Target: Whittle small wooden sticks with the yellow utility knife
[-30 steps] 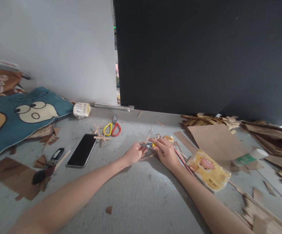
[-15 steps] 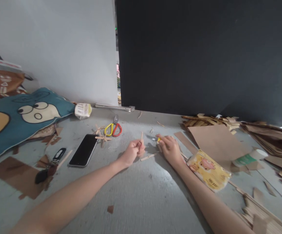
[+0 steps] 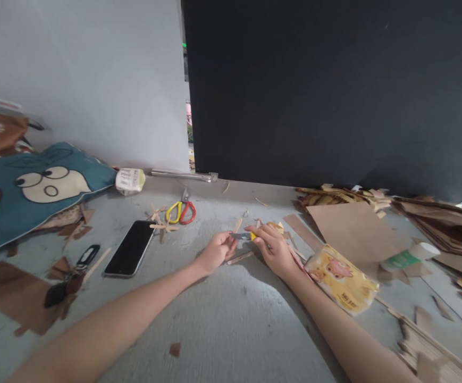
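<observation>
My left hand (image 3: 217,252) is closed in a pinch on a wooden craft stick (image 3: 238,224), which points up and away from the fingertips. My right hand (image 3: 273,247) grips a yellow-handled utility knife (image 3: 253,236). Its grey blade reaches left to the stick and the left fingertips; whether it touches them is hard to tell. Another craft stick (image 3: 241,258) lies flat on the table just below the hands. A small clear ring-like bit (image 3: 246,213) lies beyond them.
Left of the hands are scissors (image 3: 185,207), a star of joined sticks (image 3: 162,224), a phone (image 3: 129,249), keys (image 3: 69,282) and a blue pillow (image 3: 51,186). On the right lie a tissue pack (image 3: 342,279), a glue bottle (image 3: 408,258) and cardboard sheets (image 3: 354,229).
My right hand has lifted the knife and brought its blade left to the stick. The stick in my left hand has tilted to the right. The view has shifted slightly right.
</observation>
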Action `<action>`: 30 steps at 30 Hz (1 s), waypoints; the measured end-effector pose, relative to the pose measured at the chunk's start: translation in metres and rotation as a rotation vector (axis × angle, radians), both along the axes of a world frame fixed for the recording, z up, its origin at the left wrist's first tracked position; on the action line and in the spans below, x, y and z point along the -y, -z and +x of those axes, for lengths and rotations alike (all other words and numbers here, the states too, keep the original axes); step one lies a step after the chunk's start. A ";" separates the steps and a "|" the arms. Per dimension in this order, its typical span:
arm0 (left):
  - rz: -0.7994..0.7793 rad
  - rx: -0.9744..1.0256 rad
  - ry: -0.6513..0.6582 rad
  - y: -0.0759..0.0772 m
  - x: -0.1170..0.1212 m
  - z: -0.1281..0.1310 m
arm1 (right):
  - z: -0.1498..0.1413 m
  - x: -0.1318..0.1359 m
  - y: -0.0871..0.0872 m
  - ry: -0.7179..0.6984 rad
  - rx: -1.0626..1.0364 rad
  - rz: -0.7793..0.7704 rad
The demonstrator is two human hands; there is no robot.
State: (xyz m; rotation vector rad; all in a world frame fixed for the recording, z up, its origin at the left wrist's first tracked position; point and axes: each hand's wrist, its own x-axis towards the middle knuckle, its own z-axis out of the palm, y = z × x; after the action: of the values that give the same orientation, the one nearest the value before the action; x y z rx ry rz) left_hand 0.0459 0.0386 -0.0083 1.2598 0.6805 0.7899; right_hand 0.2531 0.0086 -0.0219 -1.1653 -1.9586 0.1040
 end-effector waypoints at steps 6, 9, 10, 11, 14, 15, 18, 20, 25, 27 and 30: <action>0.002 -0.006 0.009 -0.001 0.000 -0.001 | 0.000 0.000 -0.001 0.000 0.009 -0.026; -0.002 -0.001 0.014 0.002 -0.002 -0.001 | 0.000 -0.001 -0.001 -0.002 0.015 -0.020; -0.001 0.004 0.019 0.003 -0.002 -0.001 | 0.000 0.000 -0.002 -0.008 0.019 -0.020; 0.000 0.009 0.024 0.004 -0.003 -0.001 | 0.000 0.000 -0.002 -0.015 0.025 -0.022; 0.000 0.014 0.032 0.006 -0.003 -0.001 | 0.000 0.000 -0.003 -0.024 0.037 -0.030; 0.000 0.011 0.035 0.005 -0.003 -0.001 | 0.000 0.001 -0.003 -0.023 0.038 -0.032; 0.006 -0.004 0.041 0.004 -0.002 -0.001 | -0.001 0.001 -0.003 -0.023 0.033 -0.033; 0.017 -0.007 0.048 0.003 -0.002 -0.001 | -0.001 0.001 -0.003 -0.027 0.027 -0.033; 0.028 0.005 0.057 0.003 -0.002 -0.001 | 0.000 0.001 -0.003 -0.034 0.021 -0.015; 0.023 0.005 0.049 0.003 -0.001 -0.001 | 0.000 0.001 -0.003 -0.033 0.026 -0.022; 0.012 0.006 0.037 0.002 -0.001 -0.001 | 0.000 0.001 -0.002 -0.030 0.023 -0.034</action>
State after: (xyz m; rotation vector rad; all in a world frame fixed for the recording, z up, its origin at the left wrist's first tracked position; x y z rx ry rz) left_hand 0.0452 0.0392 -0.0098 1.2774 0.6464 0.7678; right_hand 0.2532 0.0080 -0.0202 -1.1637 -2.0024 0.1407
